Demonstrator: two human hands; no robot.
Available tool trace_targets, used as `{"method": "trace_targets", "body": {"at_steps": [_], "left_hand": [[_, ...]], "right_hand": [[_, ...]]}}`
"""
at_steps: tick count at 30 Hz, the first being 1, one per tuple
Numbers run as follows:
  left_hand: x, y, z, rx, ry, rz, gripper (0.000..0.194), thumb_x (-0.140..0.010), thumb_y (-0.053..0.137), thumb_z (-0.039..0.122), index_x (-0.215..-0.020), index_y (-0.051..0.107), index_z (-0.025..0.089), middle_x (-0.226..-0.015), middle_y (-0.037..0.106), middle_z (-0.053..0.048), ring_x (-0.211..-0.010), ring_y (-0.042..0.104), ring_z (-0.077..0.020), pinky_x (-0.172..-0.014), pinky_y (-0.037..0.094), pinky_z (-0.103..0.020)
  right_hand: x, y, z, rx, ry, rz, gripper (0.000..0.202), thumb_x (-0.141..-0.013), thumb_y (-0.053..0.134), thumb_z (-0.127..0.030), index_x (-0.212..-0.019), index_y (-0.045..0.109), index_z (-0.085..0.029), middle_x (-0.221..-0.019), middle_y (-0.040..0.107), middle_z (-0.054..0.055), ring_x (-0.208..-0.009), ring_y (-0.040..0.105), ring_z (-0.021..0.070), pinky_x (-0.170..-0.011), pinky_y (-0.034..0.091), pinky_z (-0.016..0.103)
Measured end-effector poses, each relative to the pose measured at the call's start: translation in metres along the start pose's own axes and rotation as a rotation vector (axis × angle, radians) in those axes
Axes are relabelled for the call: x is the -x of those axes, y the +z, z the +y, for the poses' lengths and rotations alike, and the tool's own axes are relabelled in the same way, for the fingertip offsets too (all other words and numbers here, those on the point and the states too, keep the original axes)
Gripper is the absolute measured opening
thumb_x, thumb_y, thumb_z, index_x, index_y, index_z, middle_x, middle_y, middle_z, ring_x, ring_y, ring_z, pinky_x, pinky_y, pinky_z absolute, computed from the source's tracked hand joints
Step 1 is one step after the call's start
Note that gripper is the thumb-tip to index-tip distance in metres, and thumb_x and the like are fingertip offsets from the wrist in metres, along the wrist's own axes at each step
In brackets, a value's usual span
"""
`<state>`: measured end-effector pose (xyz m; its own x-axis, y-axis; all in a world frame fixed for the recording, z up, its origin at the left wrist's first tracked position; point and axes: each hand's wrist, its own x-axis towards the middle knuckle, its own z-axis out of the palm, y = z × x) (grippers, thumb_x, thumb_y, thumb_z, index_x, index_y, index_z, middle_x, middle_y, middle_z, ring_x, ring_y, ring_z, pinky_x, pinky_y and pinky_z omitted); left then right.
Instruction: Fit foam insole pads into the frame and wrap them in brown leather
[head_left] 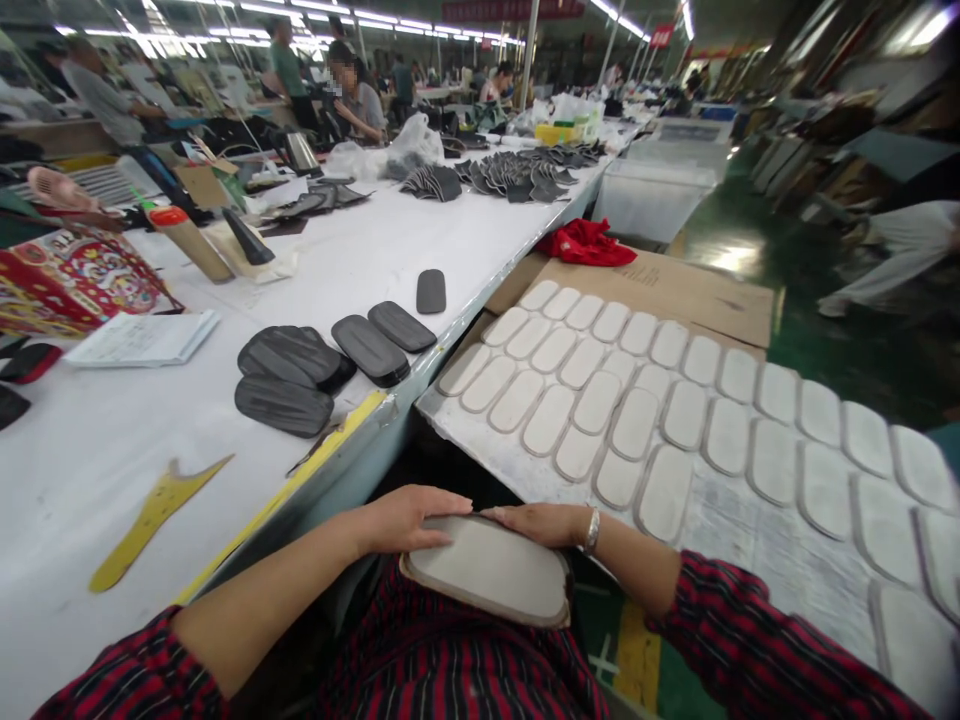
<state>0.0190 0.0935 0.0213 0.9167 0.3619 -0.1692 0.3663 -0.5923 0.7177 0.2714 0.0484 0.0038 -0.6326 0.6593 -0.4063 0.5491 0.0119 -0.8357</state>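
Note:
Low in the middle, a white oval pad with a brown edge [491, 568] lies over my lap, possibly the top of a stack. My left hand [409, 518] grips its left end, fingers over the upper face. On its far edge rests my right hand [536, 522], fingers pressed together, with a bracelet at the wrist. Rows of similar white oval pads [632, 422] cover the board [739, 520] on the right. Dark grey oval pads [289, 358] sit in piles on the white table [187, 430] at the left, and a single one [431, 291] lies apart.
A yellow template [154, 520] lies near the table's front edge. Farther back are a red-capped bottle [191, 243], a red patterned box [82, 280] and dark curved pieces [510, 175]. Red cloth [589, 243] sits on cardboard beside clear bins [652, 195]. People work in the background.

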Motion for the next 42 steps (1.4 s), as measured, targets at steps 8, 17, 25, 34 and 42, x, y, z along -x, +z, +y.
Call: {"method": "trace_targets", "body": {"at_steps": [8, 17, 25, 34, 42], "left_hand": [[0.002, -0.002, 0.000, -0.339, 0.172, 0.009, 0.046, -0.083, 0.050, 0.039, -0.125, 0.045, 0.021, -0.126, 0.051, -0.007, -0.114, 0.048, -0.0226, -0.095, 0.036, -0.036], [0.009, 0.007, -0.009, -0.543, 0.263, 0.133, 0.042, -0.085, 0.044, 0.045, -0.114, 0.054, 0.016, -0.116, 0.059, -0.009, -0.108, 0.052, -0.0243, -0.088, 0.042, -0.036], [0.016, -0.006, 0.009, -0.184, -0.092, 0.082, 0.038, -0.092, 0.028, 0.036, -0.121, 0.050, 0.024, -0.131, 0.047, -0.003, -0.120, 0.041, -0.0179, -0.101, 0.033, -0.033], [0.022, 0.048, 0.056, -0.368, 0.152, 0.176, 0.059, -0.075, 0.052, 0.054, -0.124, 0.045, 0.022, -0.123, 0.051, -0.009, -0.111, 0.043, -0.0259, -0.097, 0.029, -0.041], [0.009, 0.083, 0.073, -0.549, 0.130, 0.240, 0.037, -0.082, 0.047, 0.047, -0.108, 0.054, 0.021, -0.107, 0.057, -0.006, -0.095, 0.046, -0.0227, -0.081, 0.033, -0.037]], "right_hand": [[-0.017, 0.010, -0.004, -0.041, -0.130, -0.108, 0.055, -0.091, 0.017, -0.050, -0.135, 0.033, -0.021, -0.137, 0.037, 0.003, -0.124, 0.035, 0.0160, -0.107, 0.023, 0.032], [-0.045, 0.019, -0.011, 0.030, -0.171, -0.115, 0.062, -0.089, 0.019, -0.055, -0.135, 0.031, -0.015, -0.139, 0.033, 0.007, -0.126, 0.031, 0.0191, -0.108, 0.019, 0.034], [0.004, -0.009, -0.007, -0.233, 0.011, 0.067, 0.063, -0.088, 0.012, -0.056, -0.134, 0.033, -0.018, -0.136, 0.038, 0.005, -0.120, 0.041, 0.0175, -0.105, 0.027, 0.033], [0.106, 0.048, -0.026, 0.478, -0.023, 0.433, 0.047, -0.086, 0.040, -0.046, -0.126, 0.046, -0.021, -0.133, 0.042, 0.008, -0.122, 0.036, 0.0227, -0.105, 0.023, 0.043], [0.109, 0.116, -0.026, 0.846, -0.133, 0.666, 0.025, -0.090, 0.037, -0.017, -0.098, 0.060, -0.020, -0.117, 0.057, 0.003, -0.120, 0.037, 0.0201, -0.109, 0.013, 0.046]]}}
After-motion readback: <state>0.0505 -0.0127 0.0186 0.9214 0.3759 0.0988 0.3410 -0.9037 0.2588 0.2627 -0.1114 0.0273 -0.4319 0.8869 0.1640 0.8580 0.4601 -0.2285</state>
